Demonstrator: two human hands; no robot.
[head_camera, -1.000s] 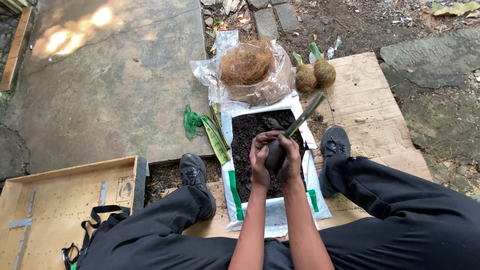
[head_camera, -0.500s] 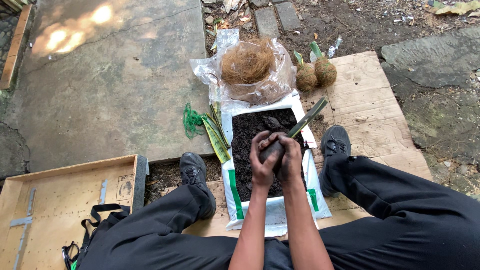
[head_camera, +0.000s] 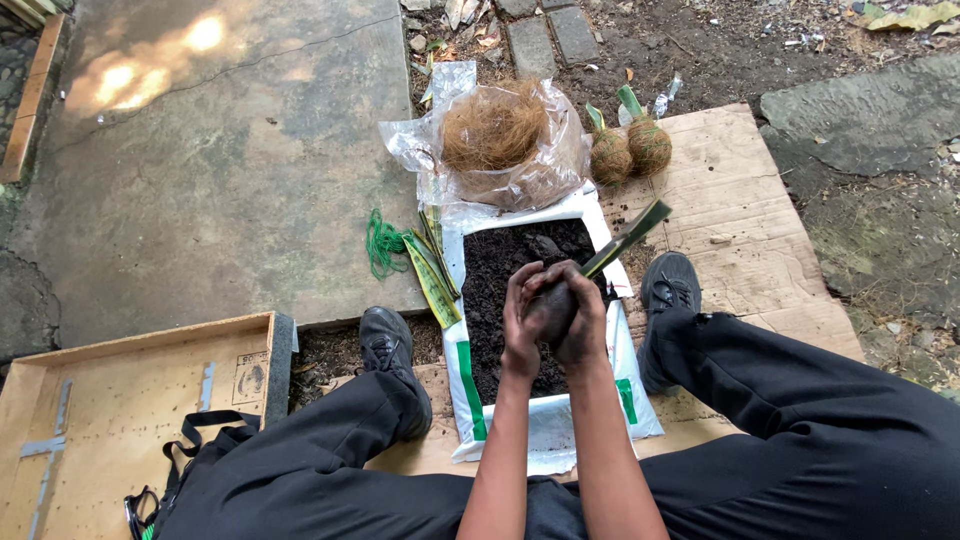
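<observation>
Grip of both hands, left hand (head_camera: 522, 320) and right hand (head_camera: 585, 320), closes around 1 soil ball (head_camera: 553, 305) with a green leaf (head_camera: 628, 238), held over the open soil bag (head_camera: 500, 290); we judge crumbs fall back inside.

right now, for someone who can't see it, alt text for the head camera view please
Seen from above, a seated person's left hand and right hand cup a ball of dark soil with a green leaf over an open bag of soil. Beyond lie a clear bag of coconut fibre and two wrapped plant balls on cardboard.
</observation>
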